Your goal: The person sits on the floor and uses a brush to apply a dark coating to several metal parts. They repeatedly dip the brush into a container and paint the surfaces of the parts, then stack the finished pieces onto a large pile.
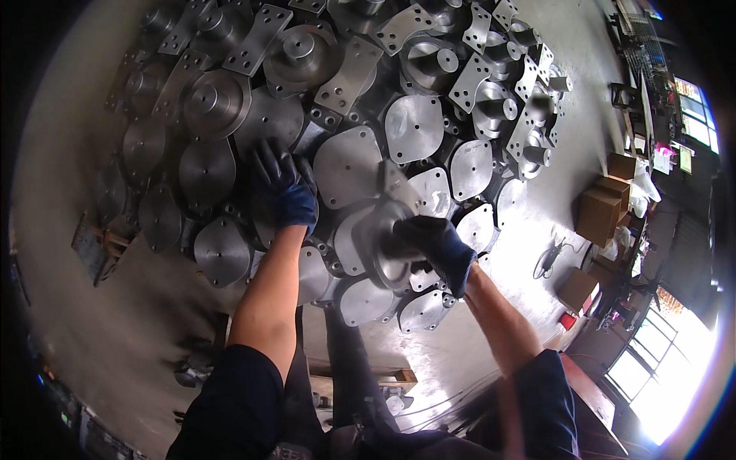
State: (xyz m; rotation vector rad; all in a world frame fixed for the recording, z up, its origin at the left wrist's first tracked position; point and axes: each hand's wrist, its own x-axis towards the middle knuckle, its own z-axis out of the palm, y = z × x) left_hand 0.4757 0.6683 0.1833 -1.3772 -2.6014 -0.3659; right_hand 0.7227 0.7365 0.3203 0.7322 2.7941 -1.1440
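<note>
My left hand (pixel 285 182), in a dark glove with a blue cuff, lies with its fingers stretched out over the grey metal plates, next to a round-sided plate (pixel 268 123) with a small centre hole. My right hand (pixel 437 244), gloved alike, is closed round the stub of a flanged metal part (pixel 387 249). That part is smeared by motion and tilted, above the nearer plates. Its stub is mostly hidden by my fingers. Just beyond it lies a leaf-shaped plate (pixel 349 167) with holes.
Toward the far side stand several flanged parts with upright stubs (pixel 299 47), some with drilled arm plates (pixel 261 38). Cardboard boxes (pixel 602 211) stand on the floor at the right, near a coiled cable (pixel 548 261). A metal-and-wood piece (pixel 107 247) is on the left.
</note>
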